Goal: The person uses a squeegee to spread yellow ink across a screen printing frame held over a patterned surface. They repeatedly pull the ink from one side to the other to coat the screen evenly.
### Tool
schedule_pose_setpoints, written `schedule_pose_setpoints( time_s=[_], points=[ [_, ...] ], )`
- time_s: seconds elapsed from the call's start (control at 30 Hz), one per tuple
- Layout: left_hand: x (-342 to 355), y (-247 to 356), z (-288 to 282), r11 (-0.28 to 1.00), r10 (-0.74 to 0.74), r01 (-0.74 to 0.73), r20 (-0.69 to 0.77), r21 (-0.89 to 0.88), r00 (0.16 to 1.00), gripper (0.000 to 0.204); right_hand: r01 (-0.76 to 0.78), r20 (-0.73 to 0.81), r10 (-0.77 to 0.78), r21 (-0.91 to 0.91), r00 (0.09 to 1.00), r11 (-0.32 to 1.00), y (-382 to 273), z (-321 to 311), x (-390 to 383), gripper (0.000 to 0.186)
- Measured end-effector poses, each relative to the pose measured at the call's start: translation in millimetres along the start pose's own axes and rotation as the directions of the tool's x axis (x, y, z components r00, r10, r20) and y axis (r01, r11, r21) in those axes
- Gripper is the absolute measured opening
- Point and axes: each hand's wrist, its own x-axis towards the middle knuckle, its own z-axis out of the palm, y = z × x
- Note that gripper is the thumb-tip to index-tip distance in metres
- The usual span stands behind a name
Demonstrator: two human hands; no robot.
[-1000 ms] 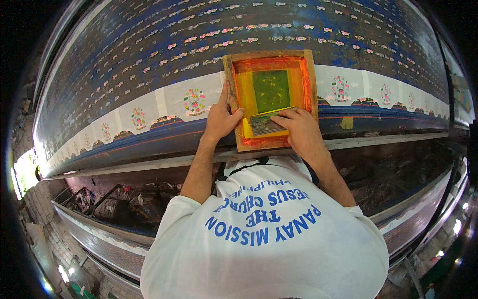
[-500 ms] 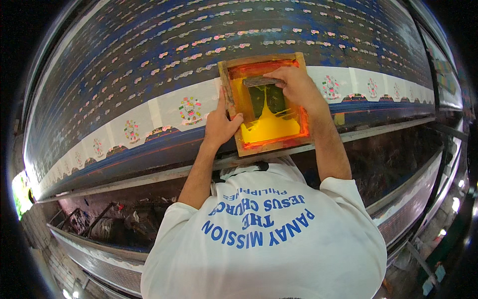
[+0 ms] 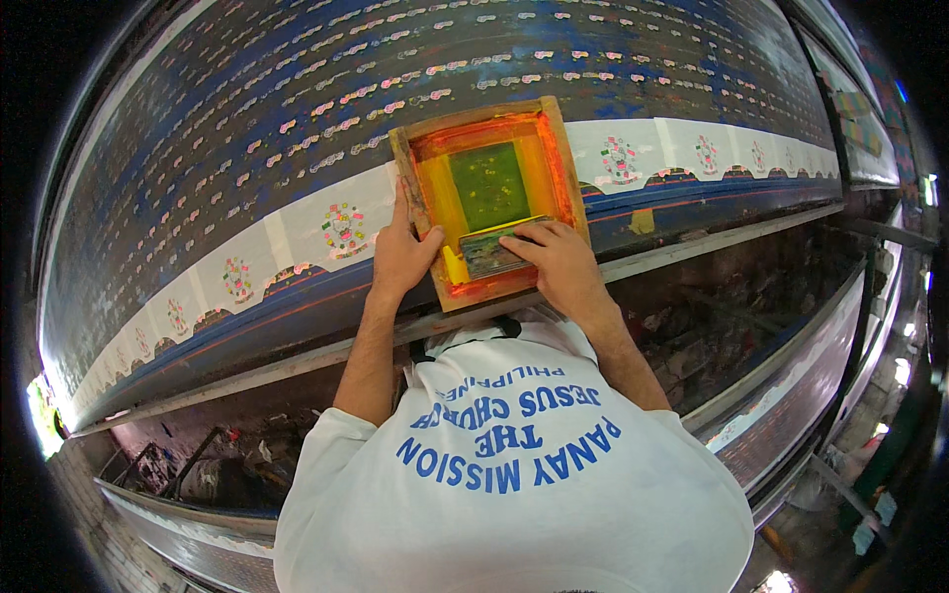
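A wooden-framed printing screen (image 3: 403, 148) lies tilted across the row of white printed pieces on the table. My left hand (image 3: 403, 255) grips its left side rail, the fingers along the outer edge and the thumb on top. My right hand (image 3: 556, 255) is closed on a squeegee (image 3: 488, 251), which rests flat-on near the screen's near end. Yellow ink (image 3: 456, 269) shows beside the squeegee's left end, and a yellow line runs along its far edge. Beyond it, the green mesh window (image 3: 491, 185) is bared, with orange-red smears around it. What lies under the screen is hidden.
White pieces with small colourful prints (image 3: 343, 229) run in a row on both sides of the screen. The dark tabletop (image 3: 297, 109) carries many rows of small marks. A metal rail (image 3: 287, 371) edges the table in front of me, with a cluttered trough (image 3: 247, 435) below.
My right hand has drawn the squeegee from the screen's far end to its near end, and the yellow pool is now mostly hidden. The screen appears further left in view; my left hand still grips it.
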Motion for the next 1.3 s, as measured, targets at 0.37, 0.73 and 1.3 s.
schedule_pose_setpoints(
  time_s=[0.37,0.73,1.3],
  points=[
    [13.3,65.4,35.7,0.997,0.049,-0.047,-0.040,0.054,0.998,0.107,0.061,-0.041,-0.058,0.082,0.997,0.995,67.4,-43.2,-14.5,0.060],
    [53.5,155.8,171.1,1.000,0.020,-0.020,-0.030,-0.009,0.999,0.106,0.034,-0.050,-0.035,-0.010,0.998,0.999,205.1,-100.5,-69.0,0.053],
    [55.0,157.9,187.0,0.998,-0.021,0.019,-0.032,-0.055,0.999,0.101,0.055,0.040,-0.056,0.031,0.998,0.998,223.5,-107.6,-73.5,0.060]
  ],
)
